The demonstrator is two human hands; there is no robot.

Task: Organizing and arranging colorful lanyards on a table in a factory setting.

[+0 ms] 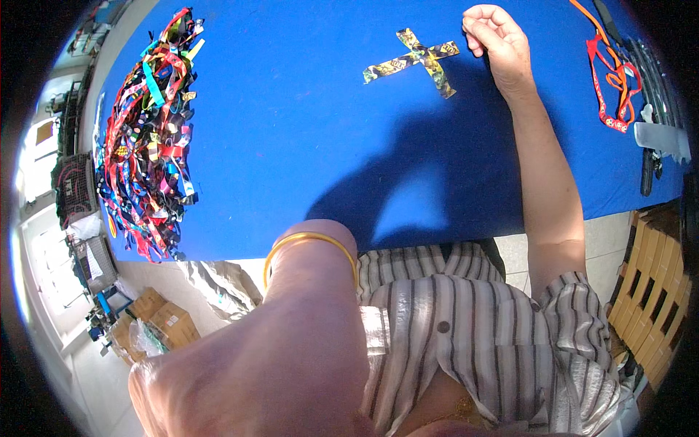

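Crossed ribbon strips (414, 62) near right hand (499, 45), fingers curled, seemingly empty; left hand unseen

left hand (240, 393): only the wrist and bangle (309, 242) show; the fingers are cut off at the bottom edge.
black tools (648, 171): half lost in the dark rim, too unclear to name.

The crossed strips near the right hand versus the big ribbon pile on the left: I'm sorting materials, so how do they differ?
The crossed strips are just two pieces laid flat in a neat X; the ribbon pile is a tangled heap of many. The crossed strips look dark with yellow-green pattern; the ribbon pile mixes red, blue, green and yellow. The right hand rests beside the cross, far from the pile. Both lie on the blue table.
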